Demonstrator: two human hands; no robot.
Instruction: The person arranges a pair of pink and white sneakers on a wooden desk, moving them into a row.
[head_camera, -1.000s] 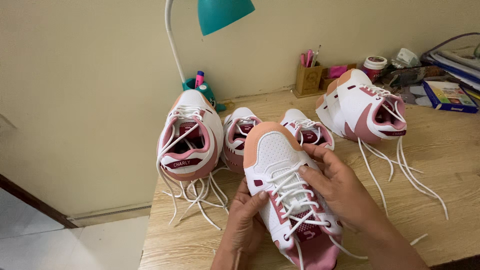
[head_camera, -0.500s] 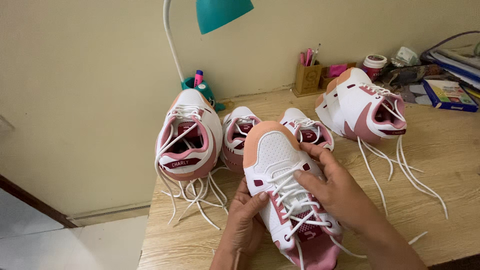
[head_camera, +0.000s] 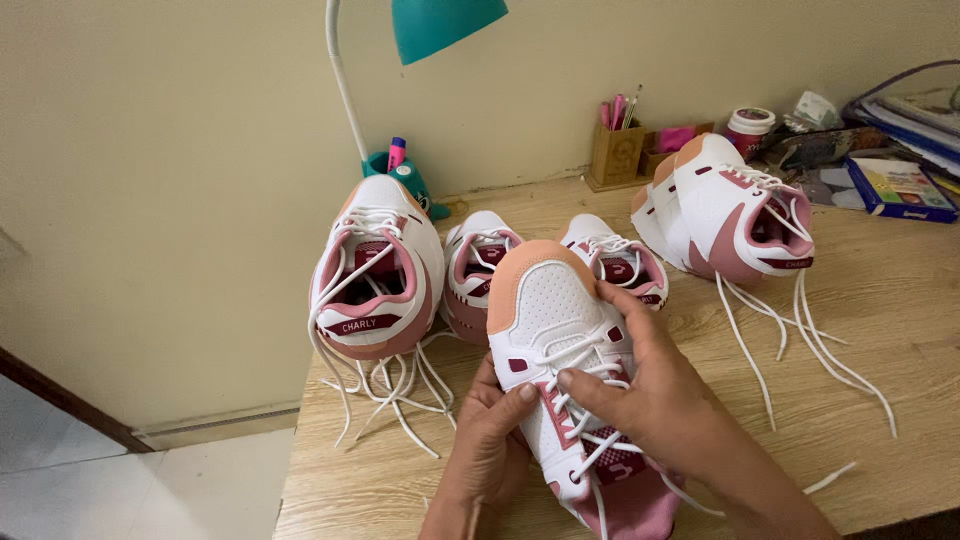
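A white, pink and peach sneaker (head_camera: 548, 300) lies on the wooden desk (head_camera: 880, 300), toe pointing away from me. My left hand (head_camera: 490, 440) grips its left side near the laces. My right hand (head_camera: 640, 390) rests over the top, fingers on the white laces (head_camera: 575, 360). Three matching sneakers stand behind it: a large one (head_camera: 378, 270) at the left with loose laces trailing, and two smaller ones (head_camera: 480, 265) (head_camera: 618, 262) in the middle. Another sneaker (head_camera: 730, 210) sits tilted at the right, its long laces spread across the desk.
A teal desk lamp (head_camera: 440, 25) rises at the back with its base (head_camera: 405, 180) by the wall. A wooden pen holder (head_camera: 616, 150), a small jar (head_camera: 750, 128) and stacked books (head_camera: 900, 185) sit at the back right. The desk's left edge drops to the floor.
My right hand's fingers have shifted slightly on the laces of the held sneaker. The other sneakers have not moved.
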